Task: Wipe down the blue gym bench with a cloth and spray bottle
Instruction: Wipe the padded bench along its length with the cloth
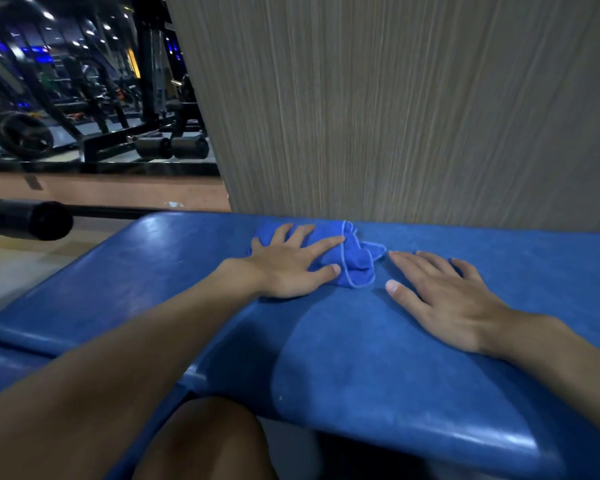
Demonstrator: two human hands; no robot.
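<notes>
The blue gym bench (378,358) fills the lower part of the head view, its padded top running left to right. A crumpled blue cloth (355,263) lies on the pad near its far edge. My left hand (291,265) presses flat on the cloth with fingers spread and straight. My right hand (440,292) rests flat on the bare pad just right of the cloth, fingers spread, its fingertips close to the cloth's corner. No spray bottle is in view.
A grey wood-grain wall panel (413,105) stands directly behind the bench. A black padded roller bar (28,220) juts in at the left. Dark gym machines (118,109) show in a mirror at the far left. My bare knee (205,441) is below the bench edge.
</notes>
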